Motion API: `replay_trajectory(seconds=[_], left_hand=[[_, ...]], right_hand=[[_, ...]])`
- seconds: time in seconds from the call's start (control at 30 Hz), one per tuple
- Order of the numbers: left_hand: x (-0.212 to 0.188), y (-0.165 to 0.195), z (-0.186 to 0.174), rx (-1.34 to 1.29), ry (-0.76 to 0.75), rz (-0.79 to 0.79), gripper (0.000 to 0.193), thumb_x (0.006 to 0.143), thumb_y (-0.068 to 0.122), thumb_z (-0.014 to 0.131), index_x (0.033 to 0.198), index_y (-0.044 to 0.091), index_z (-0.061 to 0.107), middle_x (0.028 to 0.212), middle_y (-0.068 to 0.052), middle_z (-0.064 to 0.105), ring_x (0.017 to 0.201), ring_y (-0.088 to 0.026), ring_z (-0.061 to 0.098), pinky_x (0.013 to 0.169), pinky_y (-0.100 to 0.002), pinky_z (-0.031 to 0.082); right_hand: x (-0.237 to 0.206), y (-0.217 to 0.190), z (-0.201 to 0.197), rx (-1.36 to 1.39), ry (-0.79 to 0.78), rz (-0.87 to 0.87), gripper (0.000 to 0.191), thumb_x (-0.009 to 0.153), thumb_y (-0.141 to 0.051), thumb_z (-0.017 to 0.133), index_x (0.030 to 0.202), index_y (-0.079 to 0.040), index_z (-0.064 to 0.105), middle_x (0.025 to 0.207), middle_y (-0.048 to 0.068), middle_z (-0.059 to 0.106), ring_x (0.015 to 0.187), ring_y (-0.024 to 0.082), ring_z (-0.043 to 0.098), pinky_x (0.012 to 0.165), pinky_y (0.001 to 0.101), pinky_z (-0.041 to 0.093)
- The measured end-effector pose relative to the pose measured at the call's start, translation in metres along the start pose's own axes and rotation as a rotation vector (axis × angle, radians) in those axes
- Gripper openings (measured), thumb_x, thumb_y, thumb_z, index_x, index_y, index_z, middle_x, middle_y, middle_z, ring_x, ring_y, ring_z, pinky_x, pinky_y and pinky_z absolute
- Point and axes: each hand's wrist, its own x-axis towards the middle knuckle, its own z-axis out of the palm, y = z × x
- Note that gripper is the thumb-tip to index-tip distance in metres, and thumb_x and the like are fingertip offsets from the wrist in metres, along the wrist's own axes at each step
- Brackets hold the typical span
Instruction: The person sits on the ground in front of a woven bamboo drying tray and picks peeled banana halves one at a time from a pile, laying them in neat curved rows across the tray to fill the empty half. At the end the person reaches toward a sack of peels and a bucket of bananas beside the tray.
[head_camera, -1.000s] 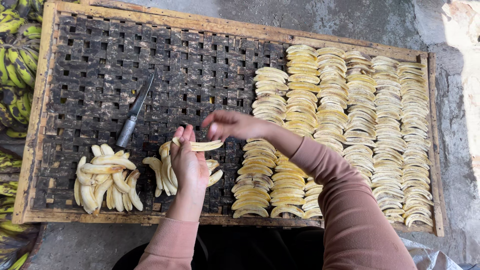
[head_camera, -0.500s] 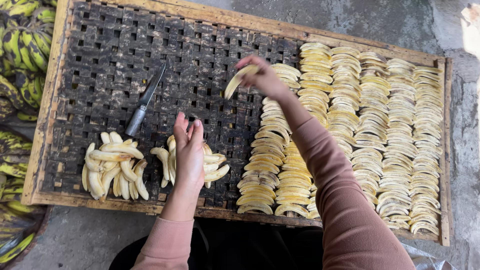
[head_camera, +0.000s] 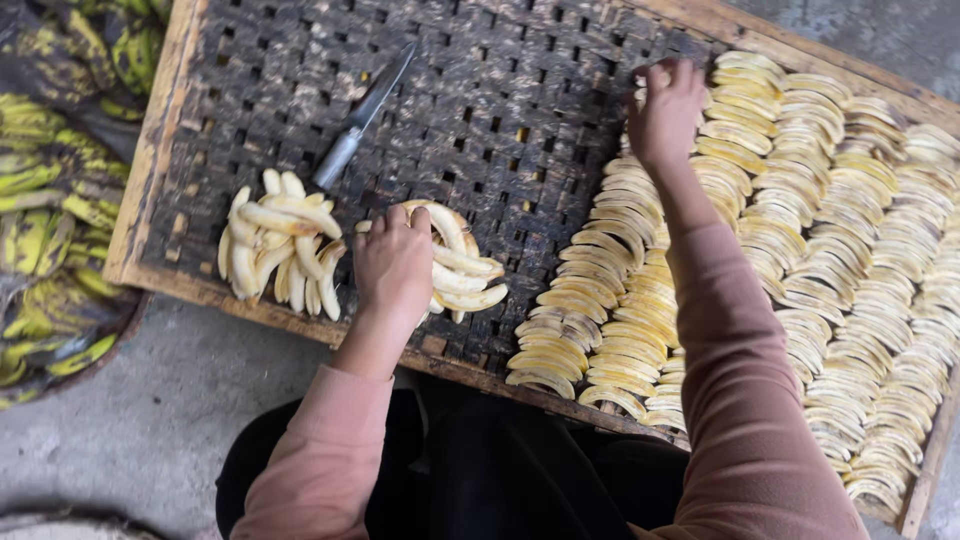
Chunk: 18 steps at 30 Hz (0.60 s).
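Both arms are in pinkish long sleeves. Left hand (head_camera: 393, 268) sits close to the body, palm down, fingers curled loosely. Right hand (head_camera: 665, 110) is way out ahead, arm stretched nearly straight, wrist bent a bit, fingertips bunched together pointing down and away from the body.

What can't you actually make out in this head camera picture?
- Whatever the right hand holds or sets down: hidden under its fingers.
- Slices under the left hand, in the small banana pile.
- The woven tray's far right corner: cut off by the frame edge.
- The knife's tip: too dim.
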Motion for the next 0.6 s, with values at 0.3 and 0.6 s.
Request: replay_trajectory(seconds=[0.3,0.6], left_hand=[[-0.015,-0.015,0.037,-0.320,-0.245,-0.282,0.082,0.079,0.044,0.085,0.130,-0.005,0.042,0.126,-0.027,0.053,0.107,-0.037,0.062,0.081,-0.043,0.058],[-0.012,0.001,0.070,-0.213,-0.051,-0.160,0.053,0.083,0.007,0.078,0.125,-0.001,0.047,0.125,-0.021,0.058,0.112,-0.032,0.066,0.089,-0.040,0.059]], right_hand=[[-0.064,-0.222,-0.045,0.673,-0.764,-0.315,0.049,0.089,-0.027,0.074,0.127,0.000,0.059,0.114,0.019,0.065,0.106,0.036,0.067,0.095,0.0444,0.054],[-0.052,-0.219,-0.024,0.346,-0.955,-0.301,0.046,0.082,-0.018,0.069,0.123,0.001,0.059,0.115,0.022,0.065,0.103,0.037,0.067,0.090,0.0441,0.055]])
